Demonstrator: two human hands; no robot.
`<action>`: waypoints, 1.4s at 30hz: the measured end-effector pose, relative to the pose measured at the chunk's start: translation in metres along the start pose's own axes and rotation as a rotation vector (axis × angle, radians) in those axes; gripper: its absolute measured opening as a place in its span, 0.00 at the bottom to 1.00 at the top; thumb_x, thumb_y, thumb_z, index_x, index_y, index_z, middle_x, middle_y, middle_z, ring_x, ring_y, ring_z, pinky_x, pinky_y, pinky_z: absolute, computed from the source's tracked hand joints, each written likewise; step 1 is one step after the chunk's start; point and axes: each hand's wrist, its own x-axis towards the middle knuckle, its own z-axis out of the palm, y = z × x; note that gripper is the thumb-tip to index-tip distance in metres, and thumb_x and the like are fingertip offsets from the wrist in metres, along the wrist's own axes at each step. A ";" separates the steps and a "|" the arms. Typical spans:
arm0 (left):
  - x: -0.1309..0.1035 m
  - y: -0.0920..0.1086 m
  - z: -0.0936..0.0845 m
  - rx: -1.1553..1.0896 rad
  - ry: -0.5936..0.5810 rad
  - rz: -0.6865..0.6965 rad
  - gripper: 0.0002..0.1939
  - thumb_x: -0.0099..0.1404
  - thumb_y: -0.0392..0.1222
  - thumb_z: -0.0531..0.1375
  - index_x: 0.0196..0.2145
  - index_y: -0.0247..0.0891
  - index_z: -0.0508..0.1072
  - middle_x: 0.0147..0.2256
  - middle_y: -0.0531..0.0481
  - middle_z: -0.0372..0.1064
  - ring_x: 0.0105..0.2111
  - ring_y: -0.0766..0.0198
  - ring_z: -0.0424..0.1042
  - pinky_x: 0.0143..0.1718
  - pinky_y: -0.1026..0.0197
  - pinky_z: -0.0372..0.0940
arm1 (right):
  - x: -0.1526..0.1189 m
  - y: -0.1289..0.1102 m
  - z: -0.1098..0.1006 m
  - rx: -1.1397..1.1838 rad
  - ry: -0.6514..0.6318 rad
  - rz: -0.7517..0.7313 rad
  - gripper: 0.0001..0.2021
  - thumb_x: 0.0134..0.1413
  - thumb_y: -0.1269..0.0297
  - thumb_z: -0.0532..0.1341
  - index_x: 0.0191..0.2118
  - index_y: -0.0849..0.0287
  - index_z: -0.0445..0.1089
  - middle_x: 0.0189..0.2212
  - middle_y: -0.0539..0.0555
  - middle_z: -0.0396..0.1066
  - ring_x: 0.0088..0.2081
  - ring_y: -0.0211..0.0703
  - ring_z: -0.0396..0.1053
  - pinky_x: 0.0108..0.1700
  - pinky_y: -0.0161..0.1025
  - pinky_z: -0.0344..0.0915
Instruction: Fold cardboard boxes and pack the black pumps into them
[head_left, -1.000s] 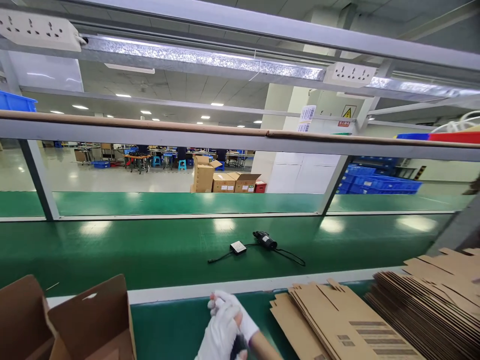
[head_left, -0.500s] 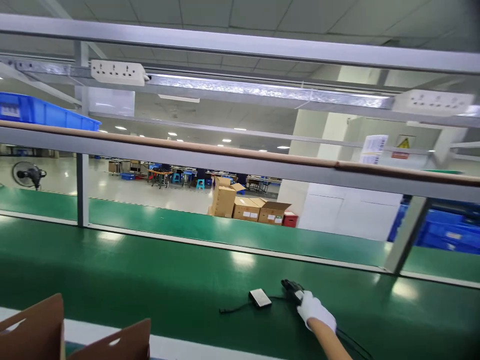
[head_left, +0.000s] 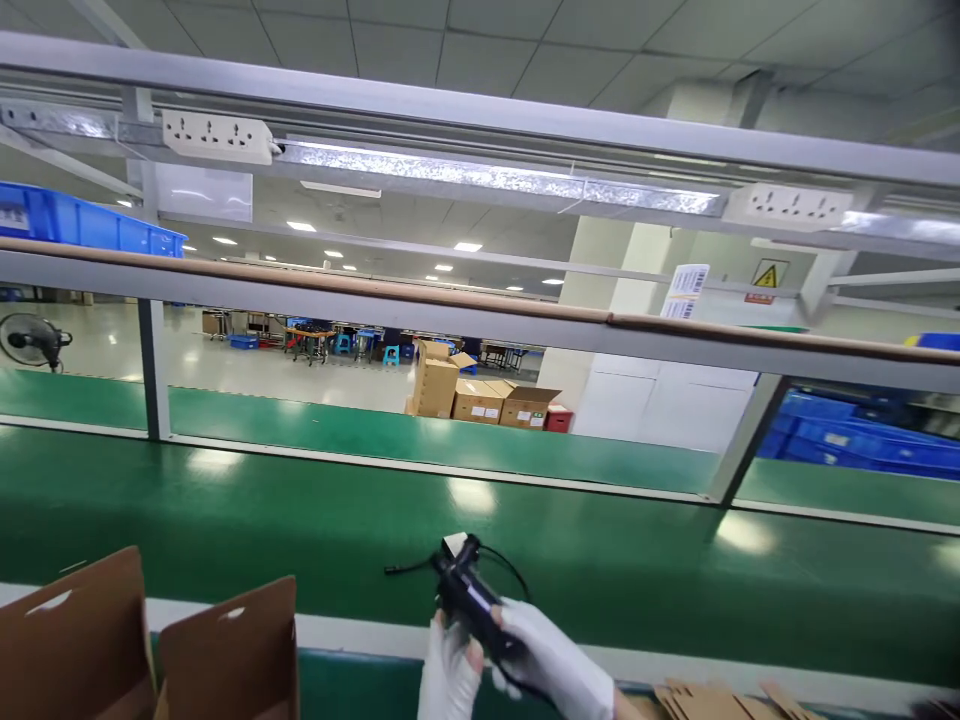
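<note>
A black elongated device (head_left: 476,602) with a cable hangs over the near edge of the green belt, tilted up to the left. My right hand (head_left: 551,655), in a white glove with bare fingertips, is closed round its lower right part. From below, my left hand (head_left: 450,668), gloved the same way, has its fingers against the device's left side. A small box with a white top (head_left: 455,543) sits at the device's upper end. One thin black cable end (head_left: 407,569) sticks out to the left, and another loop curves to the right.
Open brown cartons (head_left: 232,645) stand at the lower left. Cardboard pieces (head_left: 727,700) lie at the lower right. The green belt (head_left: 262,520) runs across, with metal posts (head_left: 155,370) behind it. Blue bins (head_left: 862,435) are at the right, and power strips hang overhead.
My right hand has lifted the black device off the belt and brought it left and nearer. The small box has come up with it. My left hand has come into view at the device.
</note>
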 end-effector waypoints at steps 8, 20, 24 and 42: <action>-0.077 0.139 -0.013 -0.695 0.286 0.068 0.28 0.46 0.49 0.73 0.45 0.39 0.76 0.41 0.44 0.78 0.41 0.51 0.79 0.44 0.53 0.76 | -0.102 -0.099 0.039 -0.072 -0.571 -0.080 0.15 0.37 0.59 0.61 0.35 0.54 0.73 0.23 0.49 0.71 0.16 0.33 0.54 0.18 0.31 0.51; -0.143 0.213 -0.127 0.074 0.141 0.329 0.39 0.46 0.51 0.75 0.52 0.35 0.68 0.32 0.45 0.73 0.30 0.57 0.73 0.32 0.58 0.70 | -0.140 -0.165 0.035 -0.487 -0.217 -0.759 0.13 0.60 0.67 0.55 0.45 0.52 0.76 0.35 0.52 0.76 0.34 0.41 0.74 0.38 0.33 0.71; -0.153 0.199 -0.138 0.338 -0.077 0.216 0.39 0.41 0.53 0.76 0.46 0.36 0.68 0.37 0.48 0.70 0.36 0.60 0.70 0.40 0.60 0.66 | -0.142 -0.187 0.053 -0.508 -0.382 -0.956 0.12 0.65 0.64 0.56 0.47 0.49 0.75 0.34 0.53 0.76 0.31 0.40 0.73 0.33 0.32 0.70; -0.167 0.160 -0.164 0.418 -0.639 -0.142 0.42 0.23 0.52 0.79 0.37 0.35 0.72 0.32 0.51 0.71 0.32 0.59 0.69 0.40 0.55 0.68 | -0.047 -0.142 0.178 -0.143 -0.894 -0.429 0.22 0.49 0.43 0.66 0.32 0.62 0.77 0.28 0.55 0.73 0.31 0.44 0.71 0.37 0.40 0.70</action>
